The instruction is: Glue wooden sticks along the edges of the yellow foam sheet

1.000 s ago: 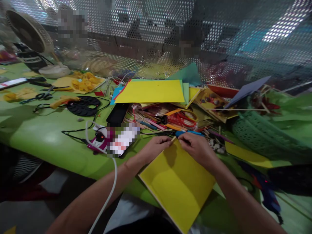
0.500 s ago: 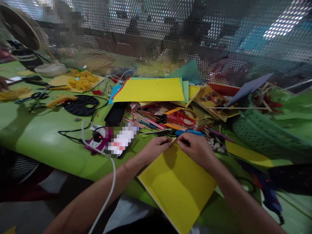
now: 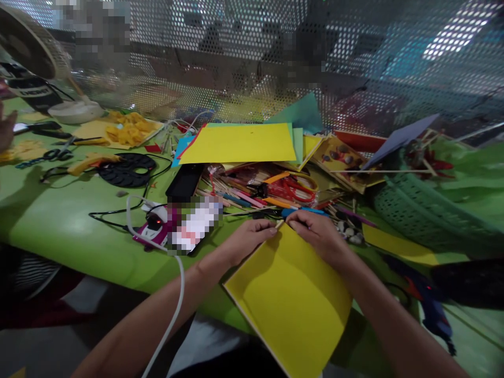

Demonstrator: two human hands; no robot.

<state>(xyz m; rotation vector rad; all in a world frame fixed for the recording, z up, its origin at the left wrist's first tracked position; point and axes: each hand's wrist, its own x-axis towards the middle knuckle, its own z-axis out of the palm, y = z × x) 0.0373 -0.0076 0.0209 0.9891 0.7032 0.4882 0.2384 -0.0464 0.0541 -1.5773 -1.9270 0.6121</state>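
A yellow sheet of paper, edged with thin wooden sticks on its left sides, slants over the table's front edge. My left hand is closed at its top corner, thumb and fingers pinching the stick-lined edge. Close beside it, my right hand pinches the same corner from the right, its fingertips partly hidden. A short pale stick end shows between the two hands. The sheet's right side curves and hangs free below my right forearm.
Behind my hands lie loose sticks, red-handled scissors and stacked coloured paper. A green basket and a blue glue gun are on the right. A purple power strip and phone sit left. Another person's hand appears far left.
The yellow sheet's right edge has bent into a curve. Both my hands keep their pinch at the corner. The other person's hand at far left has lifted, and the view has shifted slightly.
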